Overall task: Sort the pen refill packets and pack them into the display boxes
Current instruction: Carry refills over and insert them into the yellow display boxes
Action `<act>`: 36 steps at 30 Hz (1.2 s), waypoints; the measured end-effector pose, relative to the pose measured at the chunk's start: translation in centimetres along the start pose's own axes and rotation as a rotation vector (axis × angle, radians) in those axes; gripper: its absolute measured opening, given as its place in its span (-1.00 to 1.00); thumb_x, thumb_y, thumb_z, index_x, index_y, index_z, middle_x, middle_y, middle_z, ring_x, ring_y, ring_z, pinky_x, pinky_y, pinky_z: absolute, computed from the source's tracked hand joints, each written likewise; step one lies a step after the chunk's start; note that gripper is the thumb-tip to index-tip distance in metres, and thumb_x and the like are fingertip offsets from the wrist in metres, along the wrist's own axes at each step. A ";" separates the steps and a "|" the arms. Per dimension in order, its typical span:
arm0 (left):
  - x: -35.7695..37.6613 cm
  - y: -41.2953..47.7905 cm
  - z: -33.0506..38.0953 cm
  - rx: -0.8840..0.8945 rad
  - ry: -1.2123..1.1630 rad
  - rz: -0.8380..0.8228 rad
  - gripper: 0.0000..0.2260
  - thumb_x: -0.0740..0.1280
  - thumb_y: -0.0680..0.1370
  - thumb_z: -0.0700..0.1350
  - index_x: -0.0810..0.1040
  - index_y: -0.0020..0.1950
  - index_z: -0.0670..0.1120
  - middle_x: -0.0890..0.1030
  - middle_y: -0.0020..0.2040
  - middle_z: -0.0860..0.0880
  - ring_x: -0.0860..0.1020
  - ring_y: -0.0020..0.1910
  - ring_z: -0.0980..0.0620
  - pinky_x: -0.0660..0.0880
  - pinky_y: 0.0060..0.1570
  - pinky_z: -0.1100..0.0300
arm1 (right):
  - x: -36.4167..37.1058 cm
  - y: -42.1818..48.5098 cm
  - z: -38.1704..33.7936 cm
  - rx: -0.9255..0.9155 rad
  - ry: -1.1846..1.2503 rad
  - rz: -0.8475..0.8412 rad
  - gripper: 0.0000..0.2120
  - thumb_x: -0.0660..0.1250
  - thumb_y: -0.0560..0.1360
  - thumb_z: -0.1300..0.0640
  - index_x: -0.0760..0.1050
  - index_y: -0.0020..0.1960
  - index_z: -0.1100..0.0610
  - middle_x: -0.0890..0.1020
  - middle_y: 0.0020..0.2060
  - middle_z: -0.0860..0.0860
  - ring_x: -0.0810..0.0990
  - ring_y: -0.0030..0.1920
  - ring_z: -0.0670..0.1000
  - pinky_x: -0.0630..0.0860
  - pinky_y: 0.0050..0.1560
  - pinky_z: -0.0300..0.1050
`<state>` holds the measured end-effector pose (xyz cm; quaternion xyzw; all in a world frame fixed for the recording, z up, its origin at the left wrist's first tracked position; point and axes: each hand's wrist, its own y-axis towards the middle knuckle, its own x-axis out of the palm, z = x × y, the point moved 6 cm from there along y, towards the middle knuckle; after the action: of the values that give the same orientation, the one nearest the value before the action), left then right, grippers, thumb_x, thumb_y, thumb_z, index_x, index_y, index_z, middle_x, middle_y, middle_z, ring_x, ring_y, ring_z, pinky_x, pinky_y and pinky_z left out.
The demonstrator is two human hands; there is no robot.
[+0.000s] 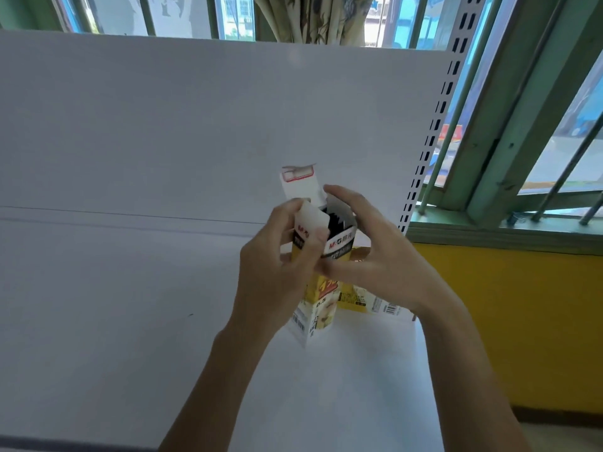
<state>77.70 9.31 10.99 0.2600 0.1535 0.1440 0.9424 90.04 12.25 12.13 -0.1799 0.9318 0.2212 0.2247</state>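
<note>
Shelf (130, 321) carrying everything, work sitting near its right edge. Display box (315, 308) standing upright there, long axis vertical, mouth facing up between both hands, lid flap (298, 181) tilting back. Just behind it, to right, second box (355, 300) lying flat. Right hand (375, 256) half-curling round box rim, steadying it. Left hand (277, 272) gripping refill packet (310, 220), holding it at mouth's left side, lengthwise roughly along box. Judging: packet needing short downward slide by left hand.

Both forearms reach forward, left hand (277, 265) and right hand (375, 256) curling their fingers round the display box (321, 303).
</note>
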 end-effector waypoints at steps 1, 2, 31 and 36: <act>0.0 0.1 0.1 0.005 -0.018 -0.019 -0.69 0.37 0.45 0.00 0.45 0.17 0.10 0.58 -0.08 0.24 0.55 -0.08 0.38 0.47 -0.26 0.49 | -0.1 -0.1 0.0 -0.012 0.029 -0.018 -0.26 0.44 0.27 0.01 0.23 0.39 -0.15 0.45 0.21 -0.10 0.47 0.20 -0.13 0.57 0.04 -0.11; -0.1 0.2 0.1 -0.001 -0.043 -0.026 -0.68 0.35 0.41 0.02 0.44 0.16 0.11 0.60 -0.09 0.20 0.58 -0.09 0.34 0.48 -0.27 0.46 | -0.2 -0.2 0.0 -0.018 0.062 -0.033 -0.29 0.44 0.28 0.01 0.26 0.38 -0.15 0.46 0.21 -0.10 0.46 0.22 -0.12 0.58 0.04 -0.07; 1.5 -1.1 -6.8 -0.188 -0.276 -0.295 -0.43 0.42 0.26 0.11 0.21 0.16 0.33 0.62 0.03 0.03 0.62 0.00 0.07 0.57 -0.09 0.12 | -1.4 1.8 0.4 -0.201 0.369 0.051 -0.69 0.40 0.31 0.08 0.54 0.05 0.00 0.60 -0.02 -0.04 0.57 0.10 -0.02 0.52 0.06 -0.12; 1.3 -0.9 -7.6 -0.204 -0.249 -0.323 -0.47 0.45 0.22 0.12 0.28 0.07 0.45 0.65 0.00 0.12 0.63 0.01 0.06 0.58 -0.02 0.04 | -1.5 2.3 0.1 -0.175 0.261 0.097 -0.82 0.39 0.35 0.00 0.65 -0.07 -0.11 0.60 -0.05 -0.08 0.55 0.08 -0.04 0.52 0.05 -0.08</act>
<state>76.26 12.45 4.02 0.1511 0.0600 -0.0270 0.9863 90.33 14.57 13.60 -0.1808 0.9378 0.2868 0.0745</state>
